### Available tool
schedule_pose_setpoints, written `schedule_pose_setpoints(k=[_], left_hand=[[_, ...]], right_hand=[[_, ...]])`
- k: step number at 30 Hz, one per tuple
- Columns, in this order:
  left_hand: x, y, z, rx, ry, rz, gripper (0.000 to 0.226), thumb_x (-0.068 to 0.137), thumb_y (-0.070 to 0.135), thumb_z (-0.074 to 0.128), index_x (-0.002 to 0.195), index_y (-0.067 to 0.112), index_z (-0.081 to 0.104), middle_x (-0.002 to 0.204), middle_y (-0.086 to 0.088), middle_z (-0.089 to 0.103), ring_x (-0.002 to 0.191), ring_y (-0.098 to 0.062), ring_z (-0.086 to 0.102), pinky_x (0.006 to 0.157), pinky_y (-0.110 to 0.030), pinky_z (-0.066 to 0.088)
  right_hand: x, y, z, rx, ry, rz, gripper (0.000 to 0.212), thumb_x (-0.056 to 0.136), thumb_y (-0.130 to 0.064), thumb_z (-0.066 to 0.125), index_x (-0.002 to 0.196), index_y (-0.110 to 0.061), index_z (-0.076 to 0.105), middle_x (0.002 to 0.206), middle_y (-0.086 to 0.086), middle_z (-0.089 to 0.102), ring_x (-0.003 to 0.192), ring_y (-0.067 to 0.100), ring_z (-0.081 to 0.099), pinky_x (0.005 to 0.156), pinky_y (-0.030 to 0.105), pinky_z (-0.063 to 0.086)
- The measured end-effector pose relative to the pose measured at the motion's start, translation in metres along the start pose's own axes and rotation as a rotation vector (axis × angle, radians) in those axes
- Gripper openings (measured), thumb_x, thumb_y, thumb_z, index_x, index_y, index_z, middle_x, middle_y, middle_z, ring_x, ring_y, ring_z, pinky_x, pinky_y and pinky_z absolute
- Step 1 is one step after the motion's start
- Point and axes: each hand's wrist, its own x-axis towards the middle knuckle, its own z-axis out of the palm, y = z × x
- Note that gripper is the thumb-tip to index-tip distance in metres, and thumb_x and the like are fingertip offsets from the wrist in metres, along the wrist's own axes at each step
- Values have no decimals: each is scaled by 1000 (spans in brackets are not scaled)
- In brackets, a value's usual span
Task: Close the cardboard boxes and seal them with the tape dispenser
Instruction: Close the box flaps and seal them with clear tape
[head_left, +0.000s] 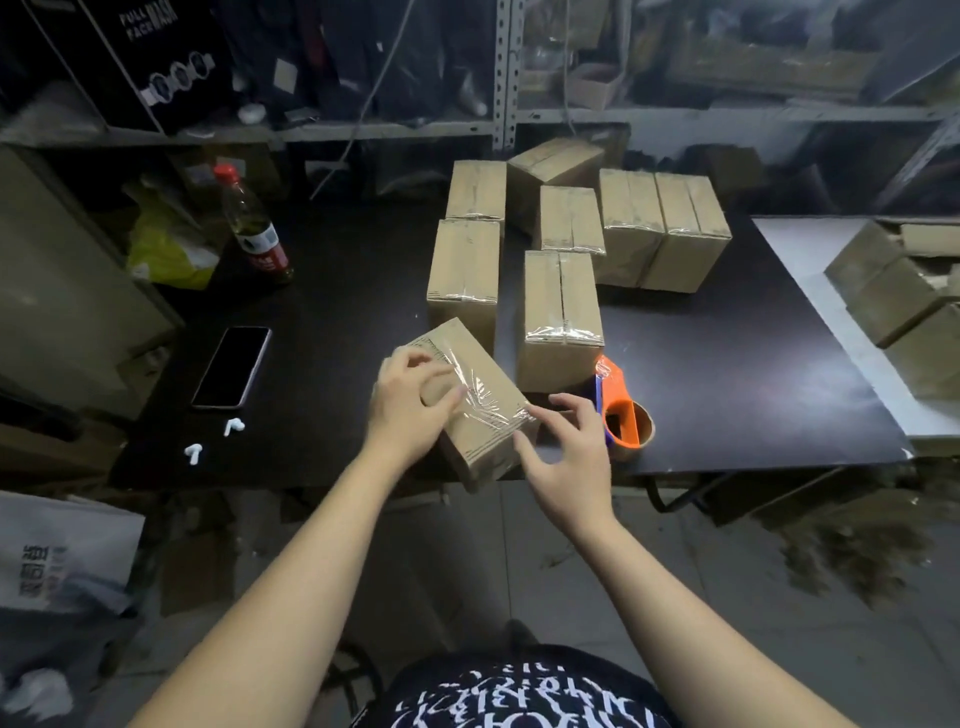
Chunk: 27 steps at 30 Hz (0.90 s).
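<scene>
Your left fingers (415, 359) are curling over the far left edge of the box (500, 383), and the thumb is lying flat on its top, so your left hand (410, 402) is holding this box. Your right fingers (567, 402) are spreading loose and gripping nothing. The thumb of your right hand (571, 460) is reaching to the near right corner of the box, but I cannot tell if it is really touching.

The box is sitting turned at an angle at the front edge of the table (727, 374), with its flaps closed. Clear tape (480, 404), a little wrinkled, is running across its top and down the near end.

The dispenser (618, 397), orange and blue, is lying on the table just beside your right hand. Behind your hands, a group of taped boxes (561, 312) is standing close together. Far to the left, a phone (231, 366) is lying face up, with two white earbuds (234, 426) near it, and a bottle (254, 228) is standing further back.
</scene>
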Motion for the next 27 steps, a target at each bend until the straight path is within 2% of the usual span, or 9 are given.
schedule_pose_setpoints(k=[3, 5, 8, 11, 13, 15, 20, 24, 27], left_hand=[[28, 5, 4, 163, -143, -82, 58, 80, 58, 79, 129, 30, 68, 143, 8, 46, 137, -16, 39, 116, -40, 31], [38, 5, 5, 174, -177, -102, 66, 74, 64, 80, 130, 33, 65, 144, 8, 44, 137, -15, 38, 116, -40, 28], [44, 0, 1, 148, -112, -127, 50, 72, 58, 84, 113, 35, 70, 125, 5, 50, 123, -16, 47, 109, -38, 33], [41, -10, -9, 61, -25, -222, 45, 78, 50, 83, 116, 28, 73, 116, 0, 54, 114, -22, 57, 95, -36, 46], [35, -15, -16, -22, 42, -313, 50, 80, 48, 84, 119, 18, 74, 110, -3, 60, 106, -21, 60, 83, -31, 47], [27, -17, -17, -78, 82, -365, 51, 77, 47, 88, 112, 12, 77, 95, 0, 66, 99, -21, 61, 80, -35, 52], [14, -11, -5, -153, 102, -508, 44, 64, 59, 90, 82, 20, 78, 79, 12, 69, 86, -17, 63, 73, -33, 56], [7, -10, 2, -172, 178, -495, 36, 73, 53, 84, 81, 19, 81, 69, 7, 72, 77, -22, 68, 65, -33, 56], [1, -15, 6, -253, 182, -523, 26, 86, 44, 77, 94, 20, 83, 80, 6, 76, 80, -20, 69, 67, -31, 56]], right_hand=[[0, -12, 7, -90, -56, 29, 39, 85, -51, 80, 118, -30, 76, 130, -12, 53, 118, 4, 48, 88, 25, 50], [-1, -17, 10, -104, -61, 62, 42, 83, -55, 79, 117, -31, 75, 130, -14, 53, 121, 5, 47, 90, 26, 49], [0, -15, 10, -101, -67, 63, 42, 83, -47, 82, 119, -26, 76, 135, -12, 55, 126, 6, 49, 98, 25, 46], [11, -15, 5, -41, -72, 147, 39, 93, -31, 76, 130, -20, 73, 147, -7, 50, 133, 5, 47, 106, 23, 39], [17, -20, 3, -14, -17, 230, 38, 99, -28, 70, 134, -16, 70, 144, -1, 54, 129, 10, 55, 103, 23, 42], [24, -31, 4, 41, 44, 358, 46, 98, -36, 70, 137, -13, 66, 131, 1, 66, 115, 14, 65, 97, 28, 51], [50, -55, 20, -213, -49, 668, 99, 62, -90, 68, 134, -21, 63, 128, -2, 63, 120, 27, 62, 86, 42, 46], [59, -56, 30, -238, -38, 729, 97, 61, -84, 75, 132, -21, 57, 128, 0, 57, 120, 29, 61, 88, 43, 48], [61, -50, 32, -183, -39, 762, 93, 56, -84, 75, 125, -26, 54, 127, -1, 58, 118, 27, 62, 92, 45, 52]])
